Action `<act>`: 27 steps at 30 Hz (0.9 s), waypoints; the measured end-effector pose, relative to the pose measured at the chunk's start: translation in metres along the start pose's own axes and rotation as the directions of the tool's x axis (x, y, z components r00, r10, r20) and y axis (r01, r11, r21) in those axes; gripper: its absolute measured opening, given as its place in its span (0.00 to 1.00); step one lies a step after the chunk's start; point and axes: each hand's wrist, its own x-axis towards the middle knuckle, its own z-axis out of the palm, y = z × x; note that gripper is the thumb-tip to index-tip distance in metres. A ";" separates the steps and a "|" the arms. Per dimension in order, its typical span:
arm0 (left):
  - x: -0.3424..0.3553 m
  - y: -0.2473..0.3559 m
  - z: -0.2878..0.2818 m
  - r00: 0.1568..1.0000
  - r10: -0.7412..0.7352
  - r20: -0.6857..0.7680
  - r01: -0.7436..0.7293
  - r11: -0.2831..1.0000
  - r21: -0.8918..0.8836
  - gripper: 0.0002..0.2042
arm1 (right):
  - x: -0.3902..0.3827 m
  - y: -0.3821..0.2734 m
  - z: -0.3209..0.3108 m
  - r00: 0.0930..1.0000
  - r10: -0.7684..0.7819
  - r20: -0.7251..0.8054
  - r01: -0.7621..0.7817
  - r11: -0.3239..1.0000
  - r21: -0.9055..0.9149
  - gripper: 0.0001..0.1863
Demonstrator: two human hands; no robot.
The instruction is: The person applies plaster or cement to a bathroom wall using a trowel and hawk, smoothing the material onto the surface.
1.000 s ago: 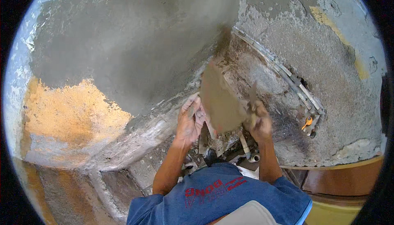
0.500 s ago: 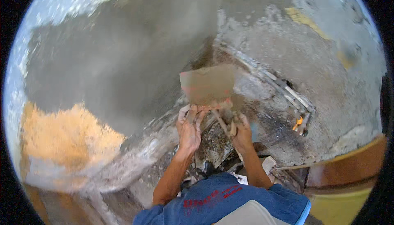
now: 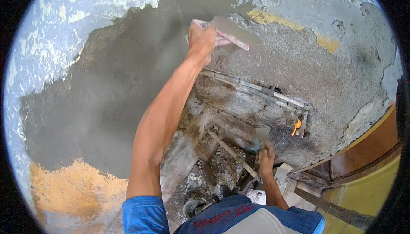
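My left hand (image 3: 202, 40) is raised up to the wall corner, its fingers closed on a flat board (image 3: 241, 33) with a red-and-white edge. The board's grey face rests against or close to the right-hand wall; contact cannot be told. Smooth grey plaster (image 3: 102, 89) covers much of the left wall beside my arm. Low on the right, my right hand (image 3: 266, 160) is closed around a small tool with a flat grey blade (image 3: 262, 133) and a light-blue part (image 3: 255, 145). Its handle is mostly hidden by my fingers.
Light-coloured pipes (image 3: 256, 87) run along the right wall to an orange valve handle (image 3: 296, 127). A wooden stick (image 3: 234, 154) slants over rubble below. A brown wooden panel (image 3: 363, 148) stands at the right. Bare orange wall (image 3: 77, 187) shows at the lower left.
My left hand has lifted the board from low between both hands up to the wall corner. My right hand has moved away from the board, lower and to the right. My view has shifted.
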 end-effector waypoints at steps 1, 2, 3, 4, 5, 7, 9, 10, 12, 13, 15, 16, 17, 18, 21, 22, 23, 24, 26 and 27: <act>0.010 0.003 0.007 0.999 0.030 -0.031 -0.029 0.999 0.037 0.13 | -0.003 -0.004 -0.004 1.000 0.002 -0.002 -0.002 1.000 0.009 0.16; 0.023 0.002 0.005 0.999 0.036 -0.034 -0.034 0.998 0.052 0.13 | -0.012 -0.024 -0.005 0.999 0.044 0.020 -0.044 0.999 0.004 0.15; 0.037 -0.006 0.006 0.996 0.058 -0.063 -0.053 0.996 0.079 0.11 | -0.017 -0.034 -0.007 0.996 0.084 0.032 -0.084 0.996 -0.004 0.15; 0.041 -0.006 0.014 0.993 0.079 -0.087 -0.071 0.992 0.102 0.09 | -0.015 -0.031 -0.013 0.996 0.084 0.026 -0.084 0.996 0.004 0.15; 0.044 -0.007 0.021 0.994 0.080 -0.078 -0.072 0.992 0.104 0.09 | -0.015 -0.025 -0.021 0.995 0.104 0.001 -0.104 0.994 0.033 0.14; 0.047 -0.009 0.032 0.994 0.097 -0.049 -0.090 0.989 0.117 0.08 | -0.013 -0.025 -0.025 0.991 0.129 -0.021 -0.127 0.989 0.069 0.13; 0.052 -0.004 0.036 0.995 0.089 -0.042 -0.083 0.988 0.130 0.09 | -0.011 -0.038 -0.026 0.998 0.060 -0.037 -0.060 0.998 -0.003 0.10; 0.054 0.000 0.041 0.996 0.080 -0.031 -0.076 0.988 0.131 0.11 | -0.008 -0.039 -0.029 0.997 0.062 -0.047 -0.062 0.998 0.002 0.10; 0.061 0.011 0.052 1.000 0.012 -0.029 -0.008 0.991 0.131 0.12 | -0.004 -0.039 -0.041 0.999 0.043 -0.029 -0.045 0.995 -0.089 0.10; 0.065 0.016 0.056 0.998 -0.052 -0.046 0.058 0.989 0.135 0.14 | -0.003 -0.039 -0.044 0.998 0.047 -0.031 -0.050 0.995 -0.087 0.10; 0.073 0.023 0.073 0.997 -0.070 -0.045 0.075 0.992 0.104 0.14 | -0.004 -0.038 -0.051 0.998 0.050 -0.044 -0.049 0.999 0.019 0.09; 0.082 0.023 0.079 0.995 -0.083 -0.051 0.087 0.994 0.071 0.15 | -0.002 -0.040 -0.053 0.998 0.051 -0.044 -0.050 0.999 0.018 0.09; 0.093 0.029 0.078 0.998 -0.065 0.006 0.064 0.992 0.107 0.15 | -0.005 -0.043 -0.052 0.997 0.053 -0.049 -0.051 0.998 0.031 0.09; 0.105 0.035 0.077 0.998 -0.060 -0.008 0.060 0.991 0.117 0.15 | -0.009 -0.046 -0.051 0.997 0.054 -0.053 -0.052 0.998 0.045 0.09; 0.116 0.043 0.106 0.988 -0.153 -0.008 0.147 0.930 0.336 0.15 | -0.015 -0.051 -0.065 0.992 0.085 -0.095 -0.078 0.994 0.078 0.10; 0.117 0.045 0.121 0.990 -0.128 -0.051 0.137 0.962 0.238 0.15 | -0.012 -0.038 -0.078 0.991 0.079 -0.106 -0.070 0.994 0.078 0.10; 0.117 0.049 0.131 0.989 -0.112 -0.101 0.126 0.982 0.140 0.15 | -0.011 -0.020 -0.095 0.987 0.023 -0.158 -0.021 1.000 0.012 0.09; 0.122 0.064 0.134 0.989 -0.113 -0.096 0.125 0.982 0.140 0.15 | -0.012 -0.008 -0.103 0.979 -0.034 -0.203 0.024 0.998 -0.053 0.09; 0.142 0.114 0.109 0.985 -0.077 0.154 -0.005 0.881 0.474 0.23 | -0.023 -0.038 -0.084 0.988 0.011 -0.155 -0.004 0.999 0.044 0.09; 0.161 0.142 0.090 0.988 -0.005 0.153 -0.042 0.951 0.305 0.13 | -0.028 -0.055 -0.069 0.990 0.081 -0.119 -0.067 0.990 0.121 0.10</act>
